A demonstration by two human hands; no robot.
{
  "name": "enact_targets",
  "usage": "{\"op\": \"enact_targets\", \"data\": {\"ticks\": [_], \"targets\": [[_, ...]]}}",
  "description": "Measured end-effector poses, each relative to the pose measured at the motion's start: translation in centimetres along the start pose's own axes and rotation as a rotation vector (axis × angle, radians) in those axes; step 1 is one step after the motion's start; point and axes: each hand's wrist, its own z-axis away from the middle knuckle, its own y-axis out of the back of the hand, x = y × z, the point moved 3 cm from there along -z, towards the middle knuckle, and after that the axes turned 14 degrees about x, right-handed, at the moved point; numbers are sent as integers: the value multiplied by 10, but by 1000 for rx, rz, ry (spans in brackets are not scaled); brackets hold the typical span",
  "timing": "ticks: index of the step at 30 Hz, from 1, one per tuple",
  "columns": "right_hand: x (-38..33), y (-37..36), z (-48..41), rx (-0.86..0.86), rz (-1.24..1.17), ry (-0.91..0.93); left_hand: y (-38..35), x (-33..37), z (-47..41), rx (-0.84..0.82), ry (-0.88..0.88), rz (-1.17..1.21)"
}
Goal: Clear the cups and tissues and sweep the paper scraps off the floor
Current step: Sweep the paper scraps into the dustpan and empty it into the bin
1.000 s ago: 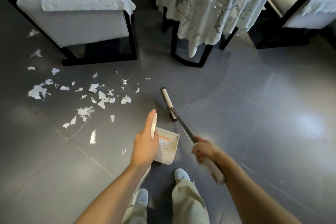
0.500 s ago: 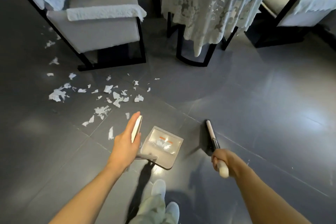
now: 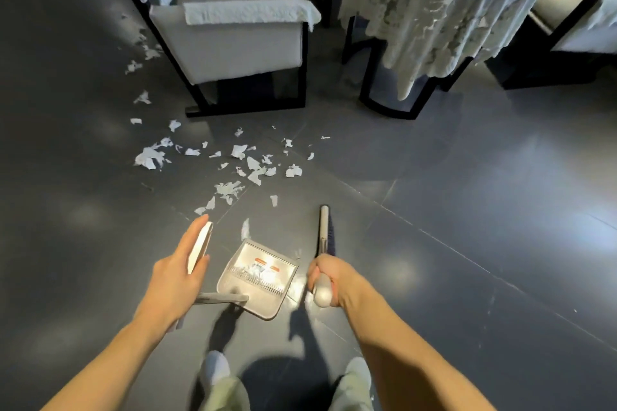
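Note:
White paper scraps [image 3: 237, 166] lie scattered on the dark tiled floor, left of centre, in front of the armchair. A grey dustpan [image 3: 257, 280] rests on the floor just ahead of my feet, with a few scraps inside. My left hand [image 3: 177, 277] grips the top of the dustpan's long handle [image 3: 199, 247]. My right hand [image 3: 329, 280] is closed around the broom handle. The broom head [image 3: 324, 230] touches the floor just right of the dustpan.
A grey armchair [image 3: 233, 40] with white covers stands behind the scraps. A round glass table [image 3: 444, 3] draped in lace is at the upper right, with another chair [image 3: 581, 23] beyond. More scraps [image 3: 142, 57] trail along the armchair's left side.
The broom head swung from the centre to the right, then back beside the dustpan. The dustpan tipped flatter onto the floor. I stepped closer to the scraps.

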Motion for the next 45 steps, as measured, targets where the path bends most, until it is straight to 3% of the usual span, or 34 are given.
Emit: {"op": "enact_targets", "data": {"ticks": [7, 12, 18, 26, 29, 40, 45], "targets": [[2, -199, 22, -149, -260, -109, 74, -105, -44, -54, 12, 14], [-28, -250, 36, -197, -393, -196, 99, -150, -85, -62, 55, 53], [-59, -245, 30, -59, -290, -95, 110, -169, -128, -60, 148, 91], [-120, -203, -39, 267, 266, 279, 104, -175, -201, -17, 220, 98], [-153, -194, -60, 337, 346, 324, 97, -164, -238, -27, 186, 109], [-298, -186, -139, 402, 505, 363, 40, -115, -363, -32, 186, 261], [-345, -200, -182, 334, 642, 342, 19, -108, -400, 41, 145, 83]]}}
